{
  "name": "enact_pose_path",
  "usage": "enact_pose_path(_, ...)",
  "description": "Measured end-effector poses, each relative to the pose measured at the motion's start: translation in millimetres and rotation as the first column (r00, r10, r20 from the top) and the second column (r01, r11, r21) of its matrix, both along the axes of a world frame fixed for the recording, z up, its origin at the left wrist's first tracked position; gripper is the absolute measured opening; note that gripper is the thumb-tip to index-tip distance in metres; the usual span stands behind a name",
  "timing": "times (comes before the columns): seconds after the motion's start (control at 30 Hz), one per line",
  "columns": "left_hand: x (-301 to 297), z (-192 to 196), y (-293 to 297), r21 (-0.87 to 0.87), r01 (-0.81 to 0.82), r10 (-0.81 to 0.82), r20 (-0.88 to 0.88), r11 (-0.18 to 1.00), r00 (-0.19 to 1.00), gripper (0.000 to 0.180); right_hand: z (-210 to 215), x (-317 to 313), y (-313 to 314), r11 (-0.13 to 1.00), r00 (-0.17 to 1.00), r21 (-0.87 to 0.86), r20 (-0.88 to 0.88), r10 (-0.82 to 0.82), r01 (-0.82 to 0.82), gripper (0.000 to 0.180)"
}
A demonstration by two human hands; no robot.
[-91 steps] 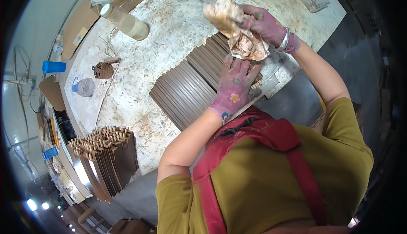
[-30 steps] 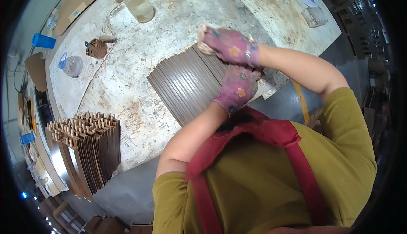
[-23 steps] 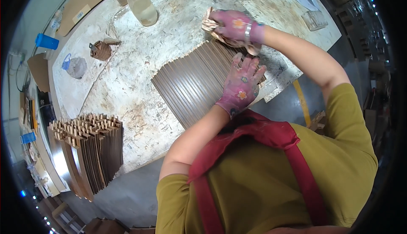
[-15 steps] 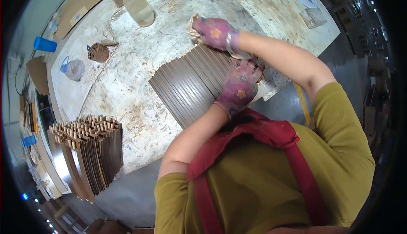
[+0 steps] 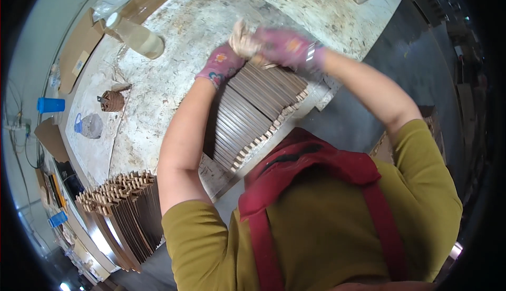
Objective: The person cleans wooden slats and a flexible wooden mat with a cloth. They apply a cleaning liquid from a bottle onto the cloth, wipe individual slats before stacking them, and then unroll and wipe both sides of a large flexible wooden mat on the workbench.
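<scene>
A row of dark brown wooden slats (image 5: 245, 109) lies side by side on the worktable before me, light pegs along the near ends. My right hand (image 5: 287, 48), in a pink-purple flowered glove and blurred by motion, is closed on a crumpled pale cloth (image 5: 243, 39) above the far ends of the slats. My left hand (image 5: 224, 63), in a matching glove, is at the far left corner of the row, close against the cloth. Its fingers are mostly hidden there, so what they grip cannot be made out.
More pegged slats (image 5: 124, 217) stand bundled at the table's left edge. On the stained white worktable (image 5: 142, 149) are a jar of cloudy liquid (image 5: 138, 37), a brown ribbed cup (image 5: 112, 101) and a clear plastic bag (image 5: 90, 126). A cardboard box (image 5: 150, 1) sits at the far left.
My left hand has left the near ends of the slats for the far left corner, uncovering the pegs. My right hand still holds the cloth. The view has shifted.
</scene>
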State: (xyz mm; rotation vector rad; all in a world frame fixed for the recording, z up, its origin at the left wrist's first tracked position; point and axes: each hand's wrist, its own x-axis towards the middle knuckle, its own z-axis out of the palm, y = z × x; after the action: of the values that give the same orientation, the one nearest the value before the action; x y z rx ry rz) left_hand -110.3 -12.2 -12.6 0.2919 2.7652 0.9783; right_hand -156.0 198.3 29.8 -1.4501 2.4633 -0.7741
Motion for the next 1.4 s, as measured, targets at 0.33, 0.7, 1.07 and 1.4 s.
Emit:
enact_pose_path(0.33,8.3,5.6,6.8,0.056,0.009,-0.002,-0.127,0.998,0.992,0.038,23.2,77.6,154.5,0.945,0.986,0.327,0.164,-0.032,-0.024,0.031)
enact_pose_path(0.7,5.9,-9.7,2.0,-0.045,-0.021,0.014,-0.162,0.999,0.987,0.043,-6.2,107.9,72.0,0.993,0.996,0.111,-0.079,-0.041,0.05,0.035)
enact_pose_path(1.07,83.3,-31.4,-70.3,0.012,0.185,-0.179,-0.194,0.983,0.964,0.058,-4.2,145.2,-53.6,0.991,0.976,0.13,-0.216,0.018,0.011,0.034)
enact_pose_path(1.4,127.4,25.8,-63.5,-0.451,-0.272,-0.027,-0.553,0.85,0.833,0.055,50.4,158.0,-19.3,0.983,0.962,-0.081,0.209,0.177,-0.163,0.034)
